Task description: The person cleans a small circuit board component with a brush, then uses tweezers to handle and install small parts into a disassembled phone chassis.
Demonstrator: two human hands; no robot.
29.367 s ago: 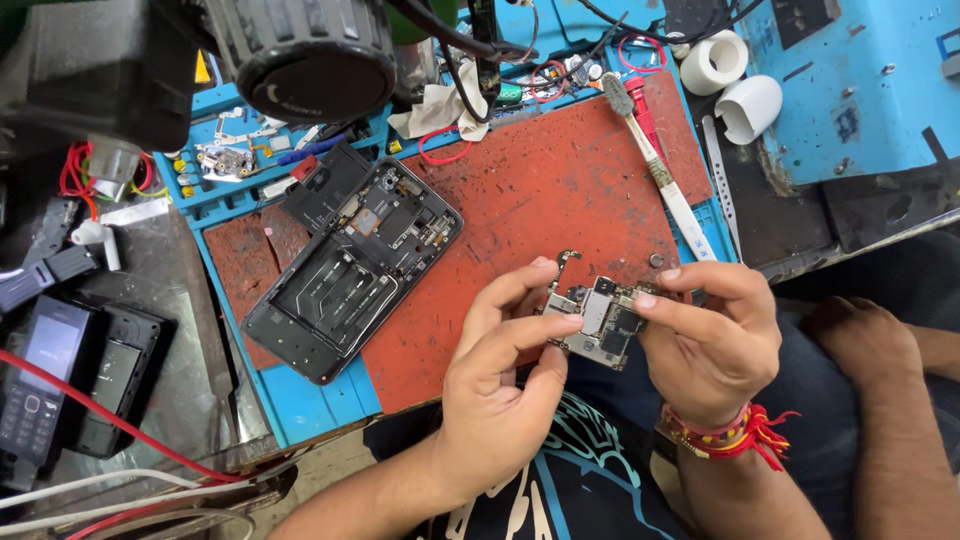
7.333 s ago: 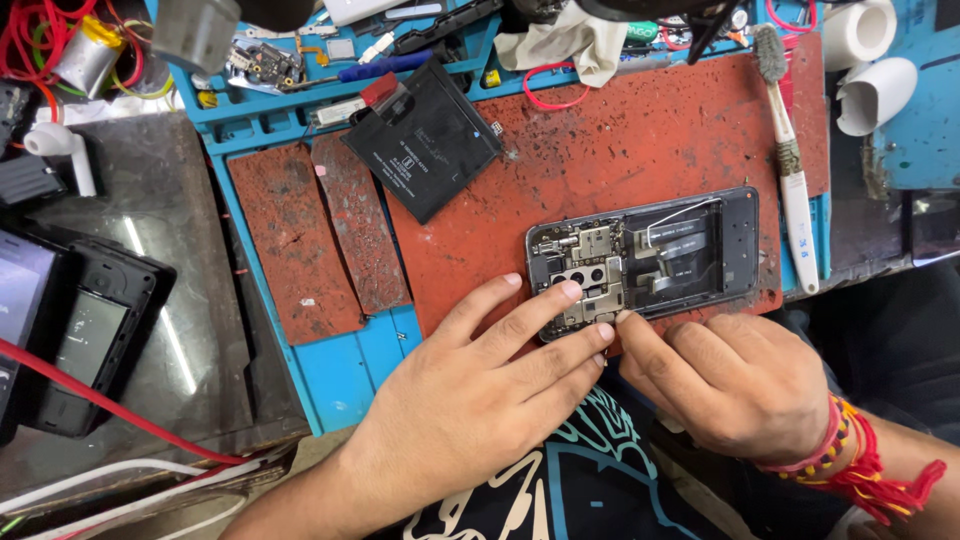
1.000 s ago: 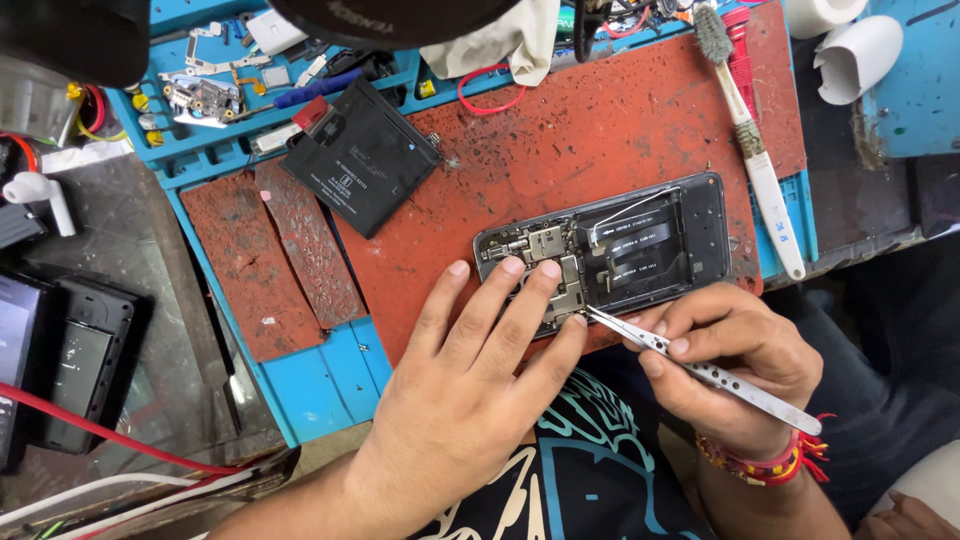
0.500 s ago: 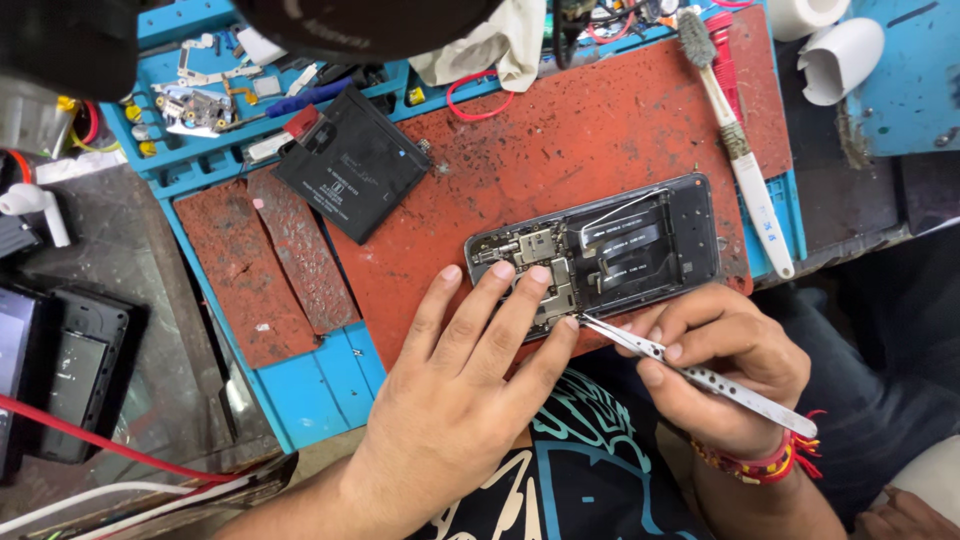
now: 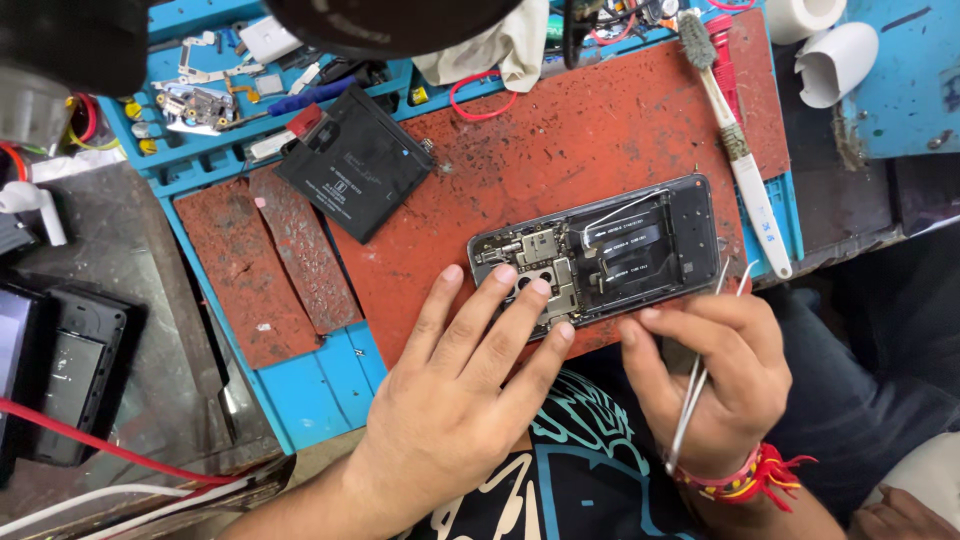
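Opened phone [image 5: 600, 250], back cover off, lies lengthwise on the red work mat [image 5: 600, 120], near its front edge; metal shields and flex cables exposed inside the dark frame. Likely light and rigid overall, but the internals look fragile: best held by the frame edges or pressed flat on the shields, never on the cables

Left hand [image 5: 455, 400] flat and spread, 4 fingertips resting on the board end of the phone, pinning it, gripping nothing

Right hand [image 5: 715, 375] half closed around steel tweezers [image 5: 700, 375], thin, smooth, springy, tips pointing up past the phone's lower right corner

Mat is rubbery, scuffed, speckled with dark debris. Loose black battery [image 5: 352, 172], a flat slab, lies up-left, apart from the phone. White-handled brush [image 5: 740, 160] lies just right. Blue parts tray [image 5: 190, 100] behind holds small screws and brackets
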